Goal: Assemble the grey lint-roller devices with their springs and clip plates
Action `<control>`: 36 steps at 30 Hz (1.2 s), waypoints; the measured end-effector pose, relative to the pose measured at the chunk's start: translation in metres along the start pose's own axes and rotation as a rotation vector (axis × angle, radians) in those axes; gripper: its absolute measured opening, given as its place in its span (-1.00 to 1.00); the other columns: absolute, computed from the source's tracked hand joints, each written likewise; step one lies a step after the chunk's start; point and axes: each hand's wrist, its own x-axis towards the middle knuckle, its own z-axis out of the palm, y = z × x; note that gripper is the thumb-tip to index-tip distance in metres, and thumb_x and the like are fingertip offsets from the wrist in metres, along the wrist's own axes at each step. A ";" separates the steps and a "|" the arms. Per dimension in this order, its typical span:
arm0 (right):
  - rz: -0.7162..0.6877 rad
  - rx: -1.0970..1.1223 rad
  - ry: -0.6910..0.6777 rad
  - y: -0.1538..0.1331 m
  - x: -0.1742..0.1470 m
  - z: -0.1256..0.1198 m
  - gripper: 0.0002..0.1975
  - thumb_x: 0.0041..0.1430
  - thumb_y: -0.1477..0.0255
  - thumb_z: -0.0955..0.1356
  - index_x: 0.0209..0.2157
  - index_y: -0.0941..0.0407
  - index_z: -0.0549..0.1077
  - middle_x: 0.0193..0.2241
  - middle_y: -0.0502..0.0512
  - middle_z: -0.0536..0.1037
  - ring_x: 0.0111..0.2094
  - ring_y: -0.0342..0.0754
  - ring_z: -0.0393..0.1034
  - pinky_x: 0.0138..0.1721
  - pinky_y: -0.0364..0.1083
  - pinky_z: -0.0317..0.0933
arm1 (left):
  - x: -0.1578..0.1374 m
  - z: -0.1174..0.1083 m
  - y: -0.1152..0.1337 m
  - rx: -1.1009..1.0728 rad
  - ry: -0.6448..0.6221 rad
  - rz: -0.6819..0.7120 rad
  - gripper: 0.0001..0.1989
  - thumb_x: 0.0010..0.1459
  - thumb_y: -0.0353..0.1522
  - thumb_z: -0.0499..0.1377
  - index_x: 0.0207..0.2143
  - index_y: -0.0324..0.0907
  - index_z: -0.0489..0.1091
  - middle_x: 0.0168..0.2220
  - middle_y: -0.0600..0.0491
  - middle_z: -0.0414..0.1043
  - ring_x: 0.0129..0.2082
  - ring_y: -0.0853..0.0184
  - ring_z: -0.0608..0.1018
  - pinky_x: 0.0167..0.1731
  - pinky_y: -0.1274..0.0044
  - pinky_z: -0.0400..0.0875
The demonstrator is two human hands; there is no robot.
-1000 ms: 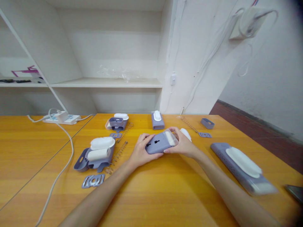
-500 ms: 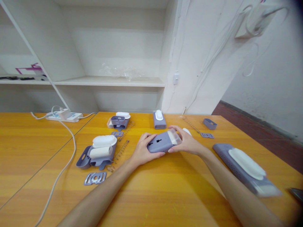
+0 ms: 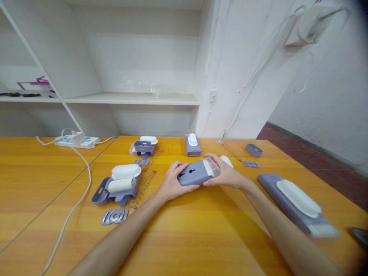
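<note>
Over the middle of the table, both my hands hold a purple-grey plastic housing (image 3: 194,173) with two dark keyhole slots in its upper face. My left hand (image 3: 174,180) is closed around its left end, thumb along the far edge and fingers at the near side. At the other end, my right hand (image 3: 222,172) grips the translucent cap (image 3: 212,167), fingers over the far side and thumb at the near edge. The cap sits against the housing; whether it is fully seated I cannot tell. A white oval pad (image 3: 227,161) lies partly hidden behind my right hand.
On the left stand housing parts with white pads (image 3: 126,171), a flat slotted plate (image 3: 115,216) and springs (image 3: 146,184). Another housing (image 3: 193,147) is at the back. To the right are a small tray (image 3: 254,150), a plate (image 3: 250,164) and a long housing (image 3: 287,199). A power strip (image 3: 82,142) lies far left.
Both hands keep their hold on the housing and its cap, nearly in place. The whole view has shifted very slightly.
</note>
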 end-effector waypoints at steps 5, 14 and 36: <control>-0.023 0.052 -0.013 0.001 -0.001 0.011 -0.17 -0.28 0.35 0.50 0.07 0.06 0.14 -0.18 0.06 0.40 -0.24 -0.02 0.36 -0.25 -0.08 0.29 | 0.000 -0.001 -0.003 0.030 0.017 0.024 -0.29 -0.17 -0.13 0.33 0.07 -0.07 0.27 -0.11 -0.04 0.30 -0.11 0.19 0.39 -0.06 0.30 0.32; -0.069 0.044 0.160 0.007 -0.003 0.033 -0.61 0.08 0.19 0.32 -0.08 0.04 0.29 -0.17 0.05 0.38 -0.14 0.01 0.28 -0.10 -0.05 0.18 | -0.001 -0.002 -0.003 0.054 -0.029 0.116 -0.25 -0.21 -0.13 0.34 0.08 -0.08 0.26 -0.09 -0.04 0.30 -0.10 0.18 0.38 -0.06 0.29 0.32; -0.057 0.140 0.294 0.037 -0.006 0.056 -0.57 0.22 0.23 0.20 0.09 0.05 0.19 0.09 0.11 0.30 0.13 0.02 0.13 0.16 0.02 -0.05 | -0.003 0.001 -0.011 0.122 -0.001 0.205 -0.32 -0.15 -0.09 0.32 0.04 -0.11 0.30 -0.04 -0.07 0.33 -0.08 0.19 0.38 -0.04 0.30 0.30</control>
